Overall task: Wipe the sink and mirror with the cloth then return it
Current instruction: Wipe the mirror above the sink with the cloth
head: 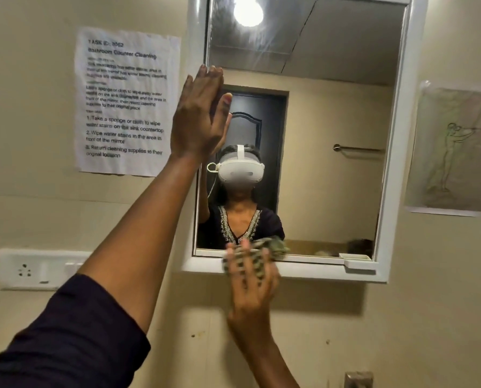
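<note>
Right hand (250, 278) presses cloth (273, 247) on mirror (331, 107) frame.

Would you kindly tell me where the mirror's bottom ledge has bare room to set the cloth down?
The ledge is bare between the right hand, which presses the cloth at its left end, and the small white tray near the right corner. The left hand rests flat on the mirror's left edge.

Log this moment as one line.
left hand flat on mirror's left edge | right hand pressing cloth on bottom frame | mirror wipe underway
</note>
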Motion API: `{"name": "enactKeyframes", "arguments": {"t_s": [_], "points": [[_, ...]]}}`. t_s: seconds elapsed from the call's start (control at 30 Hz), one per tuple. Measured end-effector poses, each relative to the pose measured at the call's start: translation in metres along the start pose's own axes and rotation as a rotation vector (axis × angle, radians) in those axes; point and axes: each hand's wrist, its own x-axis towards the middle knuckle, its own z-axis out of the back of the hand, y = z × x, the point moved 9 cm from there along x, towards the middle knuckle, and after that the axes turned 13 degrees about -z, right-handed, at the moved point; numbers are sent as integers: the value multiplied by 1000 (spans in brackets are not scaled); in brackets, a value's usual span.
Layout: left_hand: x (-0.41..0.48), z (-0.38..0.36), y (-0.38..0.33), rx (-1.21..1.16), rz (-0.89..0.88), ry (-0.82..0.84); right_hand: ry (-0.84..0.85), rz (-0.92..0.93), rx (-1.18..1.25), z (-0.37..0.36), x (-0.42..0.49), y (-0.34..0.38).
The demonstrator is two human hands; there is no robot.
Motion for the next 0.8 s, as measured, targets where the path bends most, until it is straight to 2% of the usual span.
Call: {"name": "enactKeyframes", "arguments": {"t_s": [0.07,0.17,0.27,0.37,0.43,0.5,0.63,0.73,0.8], "points": [[0,-1,1,-8,11,4,147,298,-59,-19,-13,48],[-1,-1,2,-11,6,14,299,561,-103,-30,-22,81],[0,0,2,-21,8,15,418,844,-223,-31,-36,73],[0,0,2,-48,18,10,659,1024,-341,-34,-54,39],[0,1,3,-62,27,0,750,943,-303,-22,-51,13],[-1,1,4,-63,43,-3,822,729,-223,-7,-39,-16],[1,2,1,-102,59,92,742,432,-108,33,-20,-52],[0,17,-12,-334,176,115,731,160,79,64,-14,-74],[-18,37,-42,-450,235,47,685,42,156,84,-15,-85]]}}
